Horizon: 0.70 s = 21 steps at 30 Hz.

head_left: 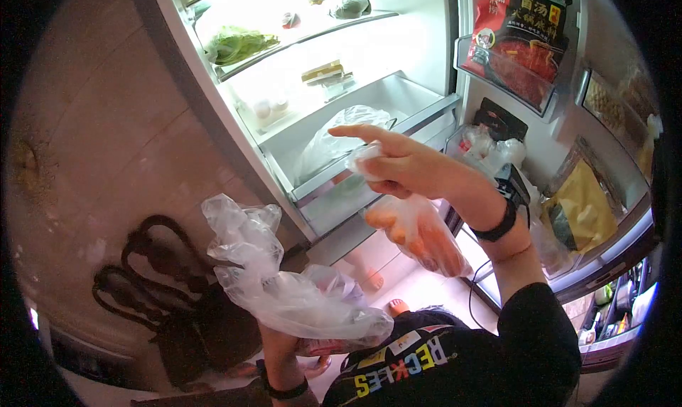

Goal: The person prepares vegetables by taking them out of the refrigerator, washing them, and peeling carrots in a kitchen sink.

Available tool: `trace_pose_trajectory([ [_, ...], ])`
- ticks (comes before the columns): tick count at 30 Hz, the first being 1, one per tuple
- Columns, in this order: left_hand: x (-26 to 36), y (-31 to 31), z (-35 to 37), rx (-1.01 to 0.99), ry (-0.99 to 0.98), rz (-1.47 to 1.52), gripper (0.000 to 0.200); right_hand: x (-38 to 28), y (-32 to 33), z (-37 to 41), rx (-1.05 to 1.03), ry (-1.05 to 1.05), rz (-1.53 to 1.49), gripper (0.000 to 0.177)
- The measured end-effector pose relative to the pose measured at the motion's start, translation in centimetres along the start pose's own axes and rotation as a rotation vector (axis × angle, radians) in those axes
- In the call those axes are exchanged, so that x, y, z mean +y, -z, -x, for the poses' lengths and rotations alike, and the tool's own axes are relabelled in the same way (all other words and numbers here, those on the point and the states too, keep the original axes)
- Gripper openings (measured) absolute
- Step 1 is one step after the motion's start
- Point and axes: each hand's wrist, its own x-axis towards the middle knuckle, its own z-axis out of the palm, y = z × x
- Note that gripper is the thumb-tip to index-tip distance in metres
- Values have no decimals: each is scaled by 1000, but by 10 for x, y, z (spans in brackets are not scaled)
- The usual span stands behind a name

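My right hand (406,162) is raised in front of the open fridge drawer (398,94), its index finger stretched out to the left. The other fingers are closed on the gathered neck of a clear bag of carrots (433,245), which hangs below. Low and to the left, a crumpled clear plastic bag (305,300) covers most of my left hand (278,340) and is held up by it; the fingers are hidden. Something reddish shows under this bag, too covered to name. Inside the drawer lies a white plastic bag (348,133).
Fridge shelves hold a leafy green vegetable (238,46), eggs (264,108) and a wrapped dark green vegetable (350,6). On the open door at right are a red-and-black food packet (522,41) and a yellow pouch (582,204). A dark bag with looped handles (202,329) stands at lower left.
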Motion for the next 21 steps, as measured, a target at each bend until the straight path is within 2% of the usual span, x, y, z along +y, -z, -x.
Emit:
trace_pose_trajectory([
  [2, -19, -11, 14, 83, 95, -57, 56, 10, 3, -12, 8, -42, 106, 56],
  [4, -34, -18, 21, 102, 74, -34, 60, 17, 13, -23, 14, -270, 289, 61],
  [5, -41, -20, 24, 119, 50, -9, 63, 20, 21, -28, 9, -265, 287, 61],
  [6, -48, -22, 30, 122, 51, -15, 63, 23, 33, -29, 62, -362, 139, 59],
  [7, -53, -25, 36, 144, 19, -149, 67, 28, 46, -28, 113, -459, -9, 57],
  [8, -56, -28, 39, 166, -11, -282, 71, 37, 61, -27, 107, -417, -119, 42],
  [9, -43, -25, 36, 171, -6, -285, 71, 46, 76, -23, 101, -378, -228, 29],
  [10, -18, -18, 28, 209, 106, 66, 64, 54, 87, -18, 95, -379, -229, 29],
  [11, 3, -10, 20, 243, 213, 420, 57, 60, 96, -13, 230, -368, -397, 23],
  [12, 18, -1, 10, 244, 213, 421, 57, 63, 103, -10, 367, -354, -564, 18],
  [14, 38, 10, -5, 202, 313, 631, 56, 59, 103, 0, 389, -299, -583, 23],
  [15, 36, 6, -6, 198, 311, 635, 56, 55, 101, 6, 410, -244, -601, 32],
  [16, 32, 0, -5, 226, 266, 594, 56, 50, 93, 11, 417, -243, -602, 32],
  [18, 22, -8, -2, 259, 203, 520, 57, 36, 65, 14, 492, -126, -217, 30],
  [20, 9, -14, -1, 237, 174, 393, 61, 27, 52, 16, 439, -189, -103, 34],
  [21, 2, -17, -2, 217, 156, 324, 62, 28, 49, 13, 313, -142, 27, 41],
])
